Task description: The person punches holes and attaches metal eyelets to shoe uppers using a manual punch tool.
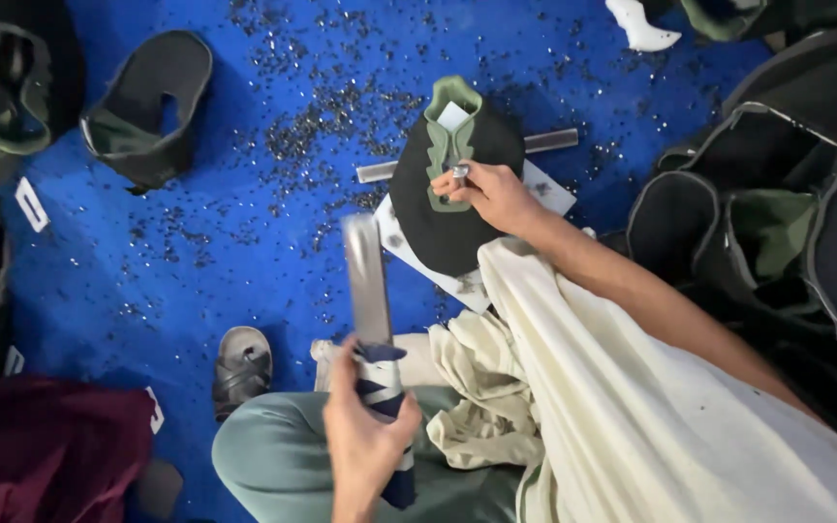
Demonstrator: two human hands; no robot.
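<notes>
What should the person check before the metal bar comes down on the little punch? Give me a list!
1. Punch stands on the green strip of the shoe upper: ok, its tip meets the strip.
2. Right hand grips the punch: ok, pinched between fingertips.
3. Fingers clear of the punch's top: cannot tell, they sit very near it.
4. Left hand has a firm grip on the metal bar: ok, wrapped around its taped handle.
5. White board lies under the shoe upper: ok, it shows at the edges.
6. Bar lined up over the punch: not ok, it is raised off to the left, blurred.
</notes>
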